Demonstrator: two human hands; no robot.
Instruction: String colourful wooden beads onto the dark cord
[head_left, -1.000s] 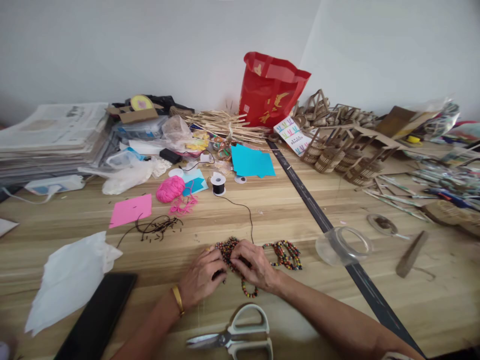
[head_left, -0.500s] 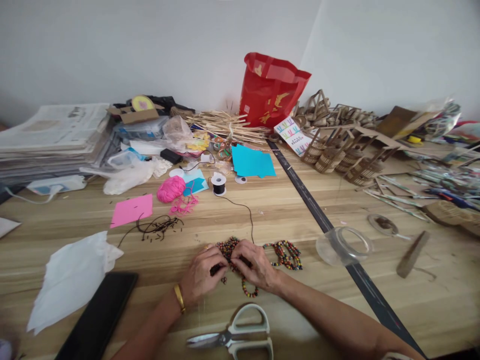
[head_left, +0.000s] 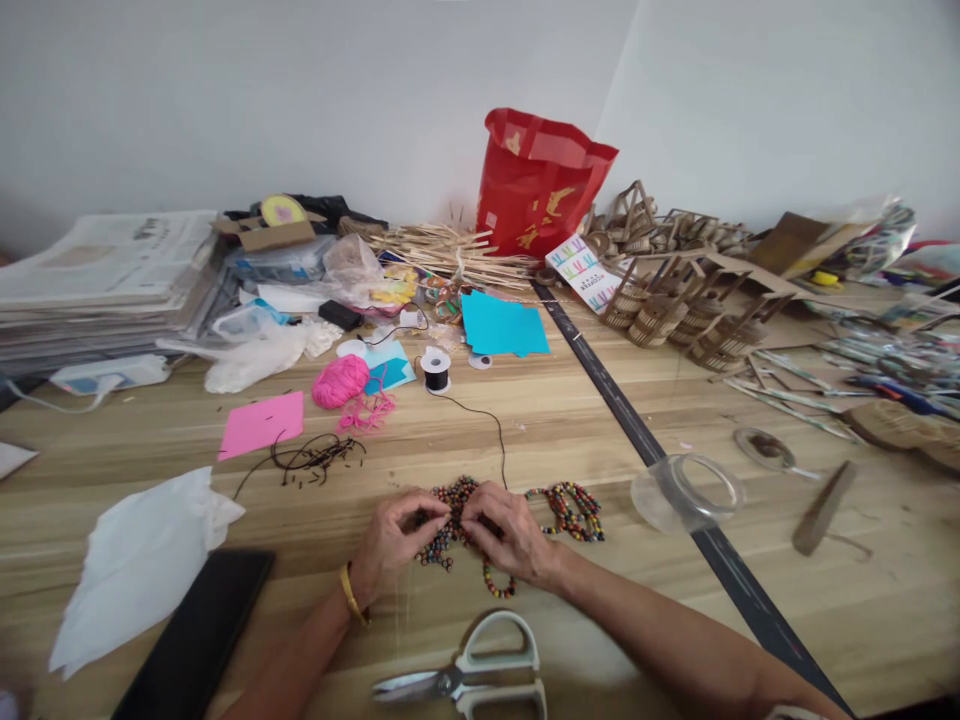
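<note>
My left hand (head_left: pixel 401 540) is over the near-left part of a pile of small multicoloured beads (head_left: pixel 437 553), thumb and forefinger pinched together; whatever is between the tips is too small to make out. Close beside it, my right hand (head_left: pixel 510 532) is closed on a thin black cord (head_left: pixel 501 450) that runs from a white spool (head_left: pixel 436 370). From under this hand hangs a short strung length of colourful beads (head_left: pixel 499 582). Finished-looking bead strands (head_left: pixel 577 510) lie coiled to its right. Scissors (head_left: pixel 469 675) with pale handles lie nearest me, blades to the left.
A black phone-like slab (head_left: pixel 199 635) and white tissue (head_left: pixel 146 565) lie at left, near black cord scraps (head_left: pixel 315 458) and pink yarn (head_left: pixel 340 382). A clear plastic ring-shaped container (head_left: pixel 686 492) stands right. Behind are a red bag (head_left: pixel 544 185), small woven baskets (head_left: pixel 675 310) and newspapers (head_left: pixel 112 260).
My left hand has shifted slightly left and its fingers have lifted, showing more of the bead pile. My right hand stays nearly in place with the strung beads below it.
</note>
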